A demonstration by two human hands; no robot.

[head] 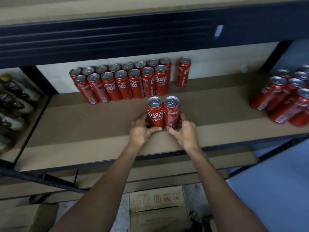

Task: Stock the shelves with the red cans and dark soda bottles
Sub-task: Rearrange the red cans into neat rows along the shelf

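Two tall red cans stand upright side by side in the middle of the brown shelf (83, 124). My left hand (141, 129) grips the left can (155, 111) near its base. My right hand (185, 131) grips the right can (171, 111) the same way. Behind them, two rows of several red cans (122, 81) stand against the back wall, with a single can (183, 72) apart to their right. Dark soda bottles (11, 104) lie on the neighbouring shelf at far left, blurred.
A loose cluster of red cans (287, 96) crowds the shelf's right end. A dark metal beam (133, 36) of the upper shelf hangs overhead. Below the shelf edge sit open cardboard boxes (158, 208) on the floor.
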